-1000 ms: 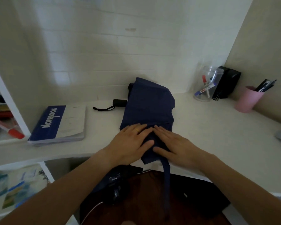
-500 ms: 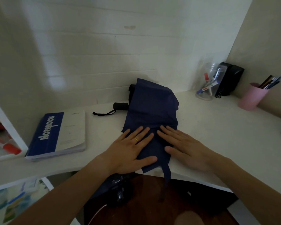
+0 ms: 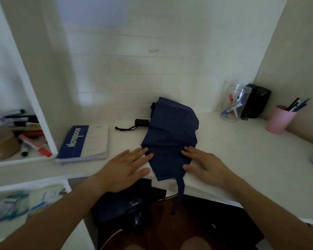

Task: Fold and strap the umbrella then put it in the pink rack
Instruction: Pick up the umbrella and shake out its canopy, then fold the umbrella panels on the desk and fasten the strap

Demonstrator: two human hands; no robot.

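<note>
Umbrella [image 3: 170, 134] lies flat on desk [image 3: 242, 159], strap [image 3: 180, 192] hanging off front edge. Left hand [image 3: 123, 166] and right hand [image 3: 204, 166] spread flat, palms down, fingertips on fabric edges, gripping nothing. Notebook [image 3: 83, 143] left. Jar [image 3: 235, 103], pink cup [image 3: 278, 120] holding pens far right, path clear.

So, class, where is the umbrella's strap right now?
In the head view the strap hangs over the desk's front edge, below the right hand.

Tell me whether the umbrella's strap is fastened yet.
Not fastened: the strap dangles loose over the desk edge, away from the umbrella.
</note>
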